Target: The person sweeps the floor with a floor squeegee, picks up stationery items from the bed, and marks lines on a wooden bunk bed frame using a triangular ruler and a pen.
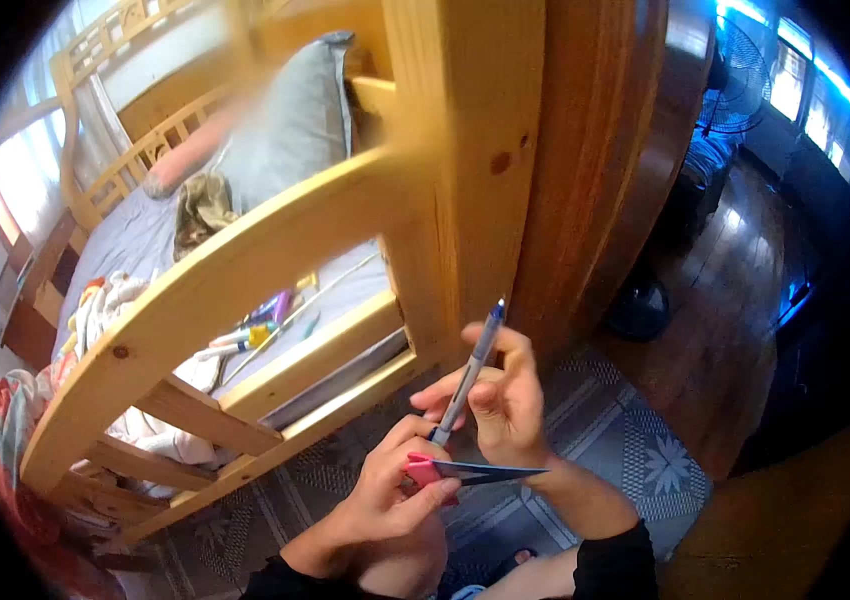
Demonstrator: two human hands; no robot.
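My left hand (400,490) is closed round a small pink piece (423,467), from which a thin, dark, flat piece (490,472) sticks out to the right; I cannot tell its kind. A grey pen (470,375) with a blue upper end slants up in front of my right hand (508,400). The curled fingers and thumb of that hand are around the pen. Its lower end meets the fingers of my left hand.
A wooden bunk bed (245,235) stands at left, with a grey pillow (290,115), crumpled cloths and several small items on its mattress. Beside its post is a brown wooden panel (585,150). Below lies a patterned floor mat (660,460); a fan (735,80) stands far right.
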